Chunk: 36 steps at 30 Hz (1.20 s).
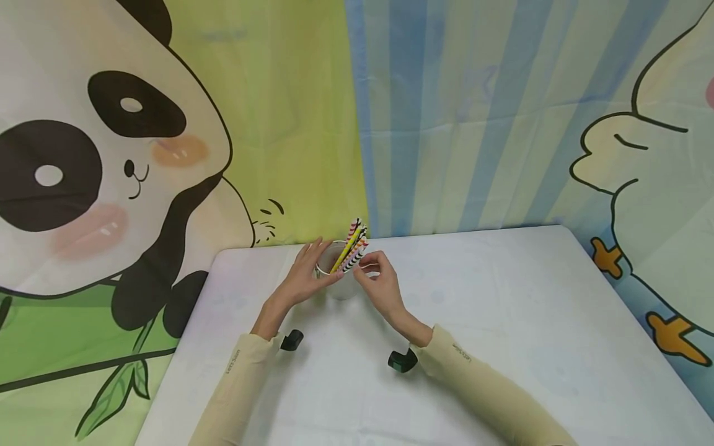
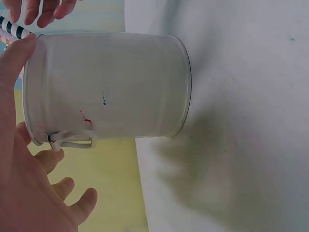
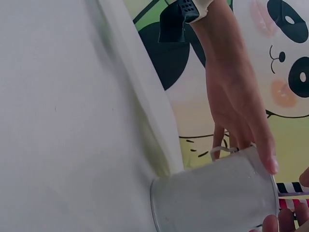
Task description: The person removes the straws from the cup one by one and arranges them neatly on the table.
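Observation:
A small white metal bucket (image 1: 343, 288) stands upright near the table's far edge. It has a wire handle (image 2: 77, 140) at its side, and small blue and red marks show on its wall. Several straws (image 1: 354, 248), striped or plain yellow, lean to the right inside it and stick out above the rim. My left hand (image 1: 304, 275) holds the bucket by the rim, thumb on the near side and fingers around the left. Close to the straws on the right is my right hand (image 1: 382, 285), its fingers loosely bent, with no straw visibly gripped.
A white cloth-covered table (image 1: 502, 322) lies under the bucket. Behind it hangs a printed curtain (image 1: 290, 124) with a panda and blue stripes. Dark wrist cameras (image 1: 403, 360) sit by both sleeves.

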Motion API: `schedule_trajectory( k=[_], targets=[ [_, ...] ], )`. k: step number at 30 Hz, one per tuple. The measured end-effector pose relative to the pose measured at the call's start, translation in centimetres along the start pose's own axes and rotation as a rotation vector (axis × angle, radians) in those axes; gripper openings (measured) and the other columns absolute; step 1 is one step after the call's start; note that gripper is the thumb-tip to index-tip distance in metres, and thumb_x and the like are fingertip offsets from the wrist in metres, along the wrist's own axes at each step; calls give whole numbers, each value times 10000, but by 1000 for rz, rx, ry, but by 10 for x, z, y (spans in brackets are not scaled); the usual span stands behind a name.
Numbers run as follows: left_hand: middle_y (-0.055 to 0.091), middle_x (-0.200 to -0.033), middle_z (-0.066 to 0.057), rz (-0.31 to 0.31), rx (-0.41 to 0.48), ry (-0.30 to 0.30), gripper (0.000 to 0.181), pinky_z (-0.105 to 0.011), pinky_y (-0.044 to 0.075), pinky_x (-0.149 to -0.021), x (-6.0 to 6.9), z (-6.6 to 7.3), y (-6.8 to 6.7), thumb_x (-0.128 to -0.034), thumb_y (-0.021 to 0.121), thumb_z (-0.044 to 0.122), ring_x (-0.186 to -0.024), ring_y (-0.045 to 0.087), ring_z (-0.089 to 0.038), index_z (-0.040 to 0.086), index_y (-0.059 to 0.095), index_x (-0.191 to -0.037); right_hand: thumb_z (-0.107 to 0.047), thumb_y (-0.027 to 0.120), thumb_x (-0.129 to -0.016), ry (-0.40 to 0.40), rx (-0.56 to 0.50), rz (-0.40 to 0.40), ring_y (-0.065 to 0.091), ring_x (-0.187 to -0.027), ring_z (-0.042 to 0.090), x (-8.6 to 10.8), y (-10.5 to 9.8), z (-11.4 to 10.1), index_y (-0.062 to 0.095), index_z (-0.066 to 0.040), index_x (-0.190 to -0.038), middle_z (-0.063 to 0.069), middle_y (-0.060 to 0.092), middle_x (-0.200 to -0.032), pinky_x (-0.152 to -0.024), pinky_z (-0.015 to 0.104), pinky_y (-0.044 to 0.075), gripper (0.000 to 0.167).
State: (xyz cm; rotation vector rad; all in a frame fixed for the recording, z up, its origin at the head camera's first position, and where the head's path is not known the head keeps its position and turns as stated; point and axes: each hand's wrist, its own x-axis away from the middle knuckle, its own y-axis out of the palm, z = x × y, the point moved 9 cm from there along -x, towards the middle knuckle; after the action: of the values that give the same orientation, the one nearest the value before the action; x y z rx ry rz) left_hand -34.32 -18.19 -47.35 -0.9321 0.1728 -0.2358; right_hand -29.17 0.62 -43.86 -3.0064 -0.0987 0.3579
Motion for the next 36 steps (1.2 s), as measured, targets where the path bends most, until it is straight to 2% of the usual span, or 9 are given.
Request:
schedule_trajectory(
  k=[6,12,30,36],
  targets=[
    [157,-1696,-28,11,-7,3,913,-665,163,-1196,0,-1,0,-850,653,683,-1571,33,-336,312,273,-1592,-205,700,-946,21,13,65,630,-1007,309,-8,12,31,584,-14,-1151,169,624,-1155,-751,215,460,303],
    [159,-1695,-16,13,-11,-4,921,-662,168,-1197,-1,0,1,-845,657,687,-1574,18,-323,311,271,-1592,-220,701,-929,17,14,107,624,-950,241,-10,15,36,585,-96,-1076,79,633,-1091,-747,247,471,224],
    [166,-1693,-35,15,14,-8,911,-670,169,-1192,-1,-2,1,-855,659,667,-1572,4,-334,298,274,-1592,-180,683,-920,14,29,142,611,-905,199,-11,19,36,600,-82,-1025,75,643,-1047,-731,223,469,166],
    [158,-1696,-24,14,20,-11,920,-671,171,-1191,-1,-3,2,-851,660,675,-1573,2,-334,294,273,-1593,-142,687,-913,-13,25,157,617,-902,257,-10,19,35,609,-56,-992,112,647,-1025,-742,263,472,140]
  ],
)
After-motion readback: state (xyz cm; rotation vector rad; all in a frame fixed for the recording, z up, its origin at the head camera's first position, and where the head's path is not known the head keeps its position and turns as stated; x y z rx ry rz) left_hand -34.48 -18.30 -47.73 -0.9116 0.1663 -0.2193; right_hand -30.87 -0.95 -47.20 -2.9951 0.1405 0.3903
